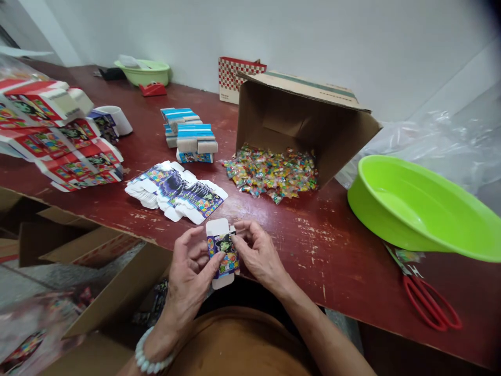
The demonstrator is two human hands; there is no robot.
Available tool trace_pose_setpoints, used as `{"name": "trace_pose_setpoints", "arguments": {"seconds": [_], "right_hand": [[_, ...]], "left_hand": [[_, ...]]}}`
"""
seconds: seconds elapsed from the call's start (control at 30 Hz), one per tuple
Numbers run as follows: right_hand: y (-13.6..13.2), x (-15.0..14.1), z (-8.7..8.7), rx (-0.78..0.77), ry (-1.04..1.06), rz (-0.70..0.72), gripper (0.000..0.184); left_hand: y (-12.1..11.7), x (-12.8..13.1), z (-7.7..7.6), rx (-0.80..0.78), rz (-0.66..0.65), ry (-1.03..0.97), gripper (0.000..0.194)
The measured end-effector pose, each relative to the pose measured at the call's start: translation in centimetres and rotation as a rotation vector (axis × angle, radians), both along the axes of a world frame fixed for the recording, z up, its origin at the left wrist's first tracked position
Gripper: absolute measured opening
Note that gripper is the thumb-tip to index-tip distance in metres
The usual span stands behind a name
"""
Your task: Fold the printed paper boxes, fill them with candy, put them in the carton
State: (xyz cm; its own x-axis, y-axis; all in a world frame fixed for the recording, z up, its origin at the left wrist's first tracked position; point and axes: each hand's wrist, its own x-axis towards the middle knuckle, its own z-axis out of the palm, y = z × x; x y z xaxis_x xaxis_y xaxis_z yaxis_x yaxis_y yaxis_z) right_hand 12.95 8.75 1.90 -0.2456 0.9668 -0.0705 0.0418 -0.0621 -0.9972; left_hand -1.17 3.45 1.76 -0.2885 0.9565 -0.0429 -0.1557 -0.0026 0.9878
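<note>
Between my two hands, at the table's front edge, is a small purple candy box (223, 253) with a printed cartoon face. White flaps stick out at its top and bottom. My left hand (191, 266) grips its left side, thumb across the front. My right hand (256, 250) pinches the upper right edge near a small white flap. Just beyond lies a fanned stack of flat purple box blanks (176, 190). Wrapped candies (274, 172) spill from a cardboard box (305, 115) lying on its side.
Red box bundles (78, 151) stand at left, blue-topped stacks (195, 137) at mid-table. A green basin (415, 209) and red-handled scissors (426, 300) are on the right. Behind are a red tape dispenser (153, 89), a pale green basin (151, 74) and a checkered bag (235, 78). Open cartons (113, 287) sit below left.
</note>
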Motion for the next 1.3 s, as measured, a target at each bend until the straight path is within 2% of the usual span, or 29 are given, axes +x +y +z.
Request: {"name": "trace_pose_setpoints", "arguments": {"seconds": [0.07, 0.2, 0.3, 0.4, 0.53, 0.6, 0.67, 0.73, 0.87, 0.97, 1.07, 1.17, 1.3], "right_hand": [[-0.3, -0.2, -0.8, 0.005, 0.107, -0.011, 0.033], [-0.5, -0.3, -1.7, 0.036, 0.216, 0.066, 0.027], [-0.1, 0.0, -1.2, -0.015, 0.168, 0.085, 0.024], [0.6, 0.4, -0.4, -0.159, 0.177, 0.124, 0.029], [1.1, 0.4, 0.3, -0.272, 0.294, 0.11, 0.038], [1.1, 0.4, 0.3, -0.261, 0.306, 0.142, 0.041], [1.0, 0.4, 0.1, -0.201, 0.27, 0.164, 0.033], [0.7, 0.5, -0.2, -0.127, 0.246, 0.133, 0.03], [0.3, 0.9, -0.5, -0.003, 0.13, 0.16, 0.028], [0.3, 1.0, -0.1, -0.039, 0.075, 0.219, 0.031], [0.6, 1.0, 0.6, -0.186, 0.154, 0.224, 0.033], [1.2, 0.9, 1.2, -0.194, 0.134, 0.209, 0.025], [1.5, 0.8, 1.6, -0.225, 0.144, 0.167, 0.021]], "left_hand": [[-0.2, 0.0, -0.2, 0.037, 0.029, 0.058, 0.06], [-0.2, -0.6, -0.4, 0.004, 0.001, 0.098, 0.042], [0.0, -1.3, -0.4, -0.068, -0.084, 0.075, 0.029], [0.2, -1.7, -0.2, -0.11, -0.167, 0.087, 0.027], [0.5, -1.6, 0.1, -0.076, -0.173, 0.124, 0.022], [0.6, -1.4, 0.2, -0.069, -0.14, 0.048, 0.029], [0.5, -1.1, 0.3, -0.108, -0.122, -0.102, 0.051], [0.2, -0.9, 0.3, -0.198, -0.173, -0.257, 0.063], [-0.2, -0.5, 0.2, -0.443, -0.401, -0.453, 0.049], [-0.2, -0.2, 0.1, -0.504, -0.395, -0.455, 0.052], [0.0, 0.1, 0.2, -0.411, -0.373, -0.359, 0.051], [0.2, 0.1, 0.4, -0.314, -0.382, -0.241, 0.055], [0.4, -0.3, 0.4, -0.322, -0.425, -0.204, 0.055]]}}
